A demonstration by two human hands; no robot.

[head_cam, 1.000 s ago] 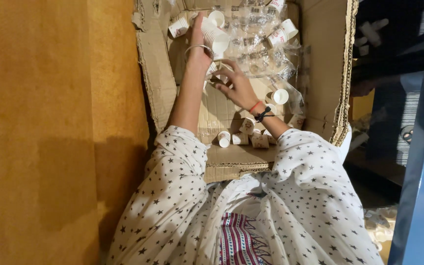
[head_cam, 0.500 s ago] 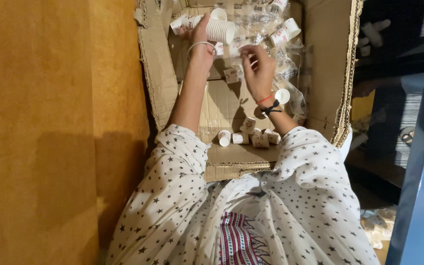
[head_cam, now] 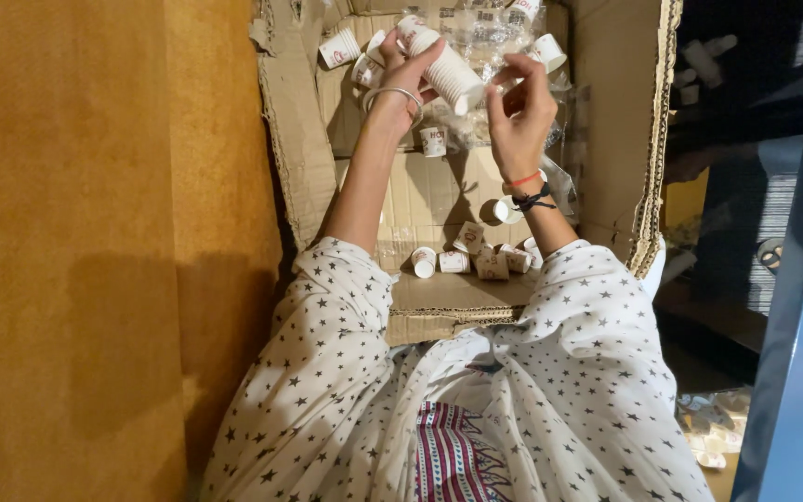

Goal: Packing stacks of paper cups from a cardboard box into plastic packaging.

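Observation:
My left hand (head_cam: 407,76), with a thin bangle on its wrist, grips a stack of small white paper cups (head_cam: 448,69) lying sideways above a cardboard box (head_cam: 292,158). My right hand (head_cam: 520,104), with red and black bands at the wrist, is raised just right of the stack's open end; its fingers are curled close to the rim. Whether they pinch a cup I cannot tell. Loose white cups (head_cam: 476,260) lie on the cardboard near my sleeves. One more cup (head_cam: 433,141) sits below the stack.
Clear plastic wrapping (head_cam: 487,32) with more cups fills the far end of the box. An ochre wall (head_cam: 95,242) runs along the left. A dark gap and a blue-grey panel (head_cam: 796,307) lie to the right. My star-patterned sleeves fill the foreground.
Both hands have lifted from the box floor. The left hand now holds the cup stack higher and the right hand has come up beside its open end.

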